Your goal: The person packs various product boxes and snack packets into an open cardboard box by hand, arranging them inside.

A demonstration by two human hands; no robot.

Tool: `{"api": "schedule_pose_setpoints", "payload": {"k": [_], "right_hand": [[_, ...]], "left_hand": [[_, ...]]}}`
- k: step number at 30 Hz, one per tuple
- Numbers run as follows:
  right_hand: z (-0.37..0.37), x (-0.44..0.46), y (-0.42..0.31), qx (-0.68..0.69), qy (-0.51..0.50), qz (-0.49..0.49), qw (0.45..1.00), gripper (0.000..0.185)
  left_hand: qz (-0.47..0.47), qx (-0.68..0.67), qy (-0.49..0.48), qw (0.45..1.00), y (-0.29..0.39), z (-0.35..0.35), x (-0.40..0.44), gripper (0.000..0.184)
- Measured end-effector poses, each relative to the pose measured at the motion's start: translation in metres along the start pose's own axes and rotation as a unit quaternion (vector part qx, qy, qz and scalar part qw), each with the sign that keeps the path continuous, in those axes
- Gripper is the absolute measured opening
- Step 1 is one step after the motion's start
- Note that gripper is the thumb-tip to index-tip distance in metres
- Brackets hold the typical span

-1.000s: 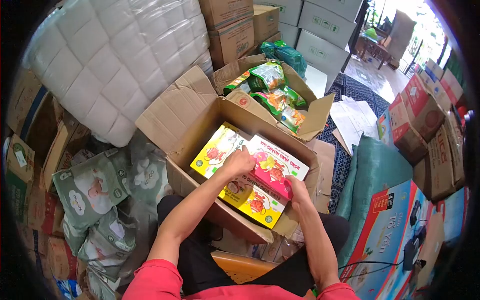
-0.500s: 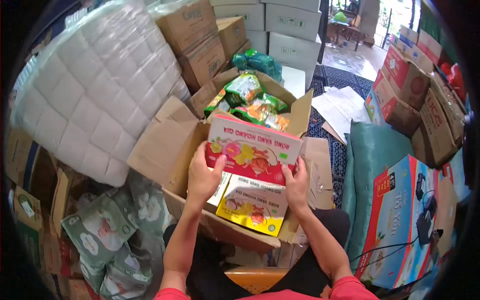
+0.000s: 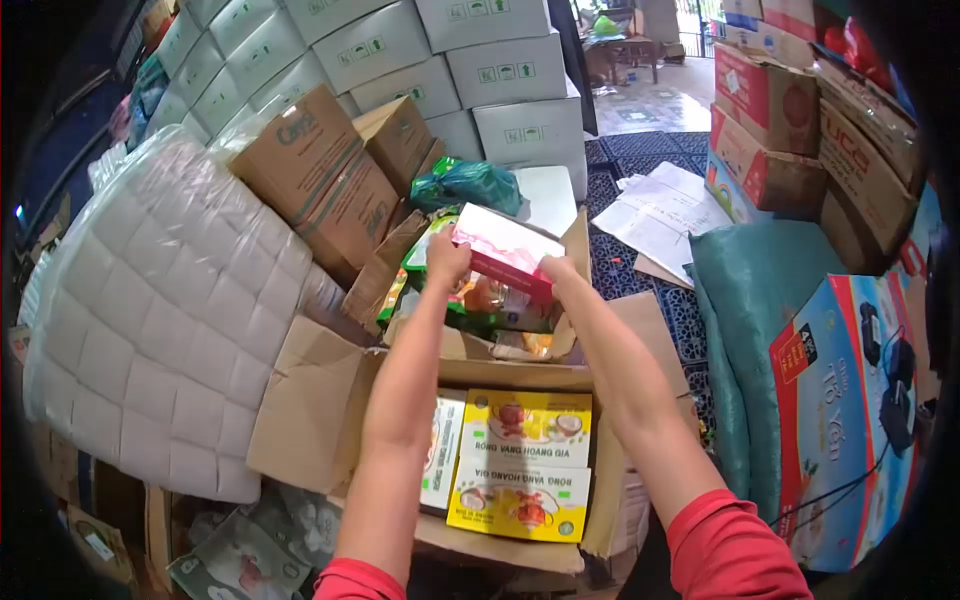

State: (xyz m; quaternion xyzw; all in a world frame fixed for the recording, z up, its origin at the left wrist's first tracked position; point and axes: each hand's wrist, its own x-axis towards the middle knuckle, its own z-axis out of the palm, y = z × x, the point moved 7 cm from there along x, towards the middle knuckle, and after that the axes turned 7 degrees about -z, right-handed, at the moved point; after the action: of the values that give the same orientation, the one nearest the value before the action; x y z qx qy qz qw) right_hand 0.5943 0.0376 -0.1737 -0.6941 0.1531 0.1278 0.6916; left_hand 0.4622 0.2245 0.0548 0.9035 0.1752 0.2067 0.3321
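Both my hands hold a red and white printed box [image 3: 508, 248] above the far open carton [image 3: 577, 237]. My left hand [image 3: 447, 258] is closed round its left end, and my right hand [image 3: 561, 276] grips the right end. Below it, green and orange packaged bags [image 3: 495, 302] fill that carton. Nearer to me, an open cardboard carton [image 3: 312, 405] contains yellow boxes [image 3: 525, 425] lying flat, with a white printed box [image 3: 441, 455] along their left side.
Plastic-wrapped white bundles [image 3: 165, 330] and brown cartons [image 3: 320, 180] stand on the left. White cartons [image 3: 515, 75] are stacked behind. Papers [image 3: 665, 210] lie on the patterned floor. A teal sack [image 3: 745, 300] and a blue and red box [image 3: 825, 450] flank me on the right.
My hands have carried the red and white box forward, from above the near carton to above the far one. The box has tilted, and the yellow boxes are in fuller view.
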Motion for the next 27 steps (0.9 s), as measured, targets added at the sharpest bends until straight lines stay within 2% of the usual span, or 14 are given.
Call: {"api": "schedule_pose_setpoints", "payload": {"k": [2, 6, 9, 10, 11, 12, 13, 14, 15, 17, 21, 23, 25, 27], "right_hand": [[-0.008, -0.024, -0.016, 0.072, -0.023, -0.012, 0.997, 0.042], [0.001, 0.012, -0.006, 0.095, -0.054, -0.103, 0.989, 0.040], [-0.008, -0.046, -0.042, 0.075, -0.102, -0.140, 0.982, 0.039], [-0.007, -0.064, -0.047, 0.090, -0.104, -0.133, 0.982, 0.038], [-0.010, -0.086, -0.058, 0.103, -0.107, -0.128, 0.981, 0.038], [-0.029, -0.141, -0.091, -0.005, -0.099, -0.247, 0.964, 0.035], [-0.025, -0.133, -0.084, -0.061, -0.045, -0.364, 0.928, 0.030], [-0.029, -0.177, -0.090, -0.059, -0.096, -0.376, 0.920, 0.030], [-0.039, -0.223, -0.094, -0.055, -0.147, -0.386, 0.909, 0.029], [-0.054, -0.301, -0.079, -0.045, -0.236, -0.426, 0.872, 0.031], [-0.086, -0.382, -0.017, -0.138, -0.253, -0.353, 0.890, 0.039], [-0.088, -0.381, 0.013, -0.268, -0.237, -0.331, 0.873, 0.047], [-0.095, -0.377, 0.036, -0.425, -0.223, -0.274, 0.834, 0.052], [-0.090, -0.370, 0.045, -0.453, -0.262, -0.317, 0.791, 0.050]], "left_hand": [[-0.005, 0.077, -0.008, 0.997, -0.014, 0.026, 0.010, 0.060], [-0.002, 0.022, -0.066, 0.998, -0.033, 0.031, 0.004, 0.069], [0.148, -0.028, -0.071, 0.986, -0.053, 0.041, -0.002, 0.075], [0.145, -0.038, -0.071, 0.986, -0.043, 0.031, -0.015, 0.074], [0.105, -0.024, -0.060, 0.992, -0.037, 0.019, -0.030, 0.071], [0.065, -0.008, -0.050, 0.997, -0.030, 0.006, -0.049, 0.068], [0.020, 0.008, -0.042, 0.999, -0.027, -0.009, -0.071, 0.065], [-0.030, -0.035, -0.042, 0.998, -0.031, -0.020, -0.092, 0.052], [-0.018, -0.121, -0.043, 0.992, -0.051, -0.022, -0.112, 0.040], [0.020, -0.156, -0.051, 0.986, 0.006, -0.084, -0.205, 0.032], [-0.105, -0.204, -0.091, 0.969, -0.027, -0.115, -0.290, 0.027], [-0.162, -0.123, -0.084, 0.975, -0.057, -0.117, -0.308, 0.030], [-0.160, 0.025, -0.088, 0.983, -0.078, -0.123, -0.327, 0.031], [-0.163, 0.084, -0.075, 0.980, -0.091, -0.126, -0.330, 0.033]]}}
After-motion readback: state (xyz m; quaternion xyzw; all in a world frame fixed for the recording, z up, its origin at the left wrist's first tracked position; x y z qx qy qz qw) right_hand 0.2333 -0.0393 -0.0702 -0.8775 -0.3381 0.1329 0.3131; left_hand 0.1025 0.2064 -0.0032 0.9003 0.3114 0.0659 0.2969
